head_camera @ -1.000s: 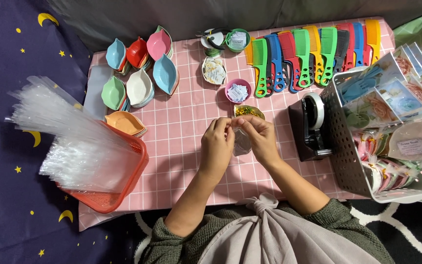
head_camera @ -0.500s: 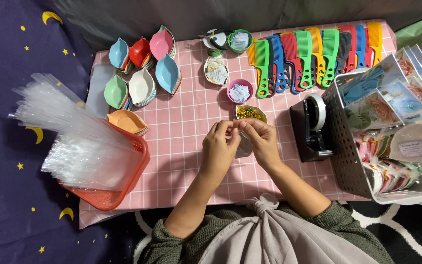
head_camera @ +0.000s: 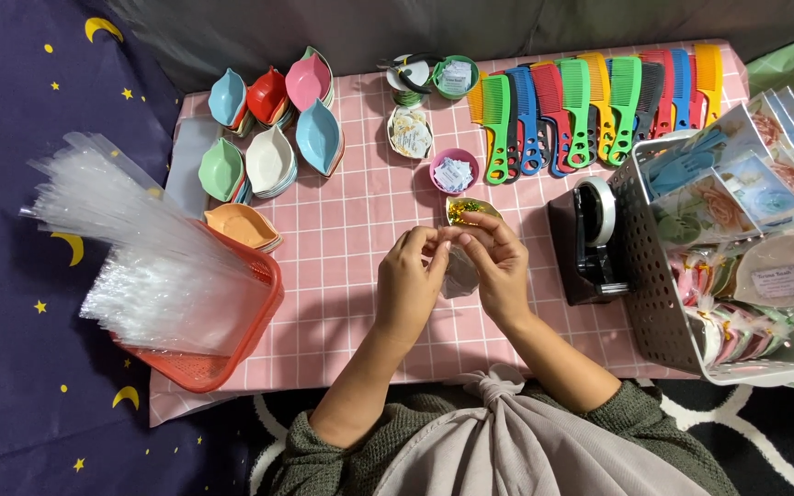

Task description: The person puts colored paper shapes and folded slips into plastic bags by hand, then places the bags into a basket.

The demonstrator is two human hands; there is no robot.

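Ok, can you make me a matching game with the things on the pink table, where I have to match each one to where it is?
Things:
1. combs
2. clear bags
3. tape dispenser
4. leaf dishes

Places:
A. standing in the red basket on the left
B. stacked at the far left of the table
C. in a row along the far right edge
D. just left of the white basket

Pairs: 1-C, 2-A, 3-D, 4-B

Combs [head_camera: 590, 106], tape dispenser [head_camera: 585, 243], perhaps dishes [head_camera: 268, 129]
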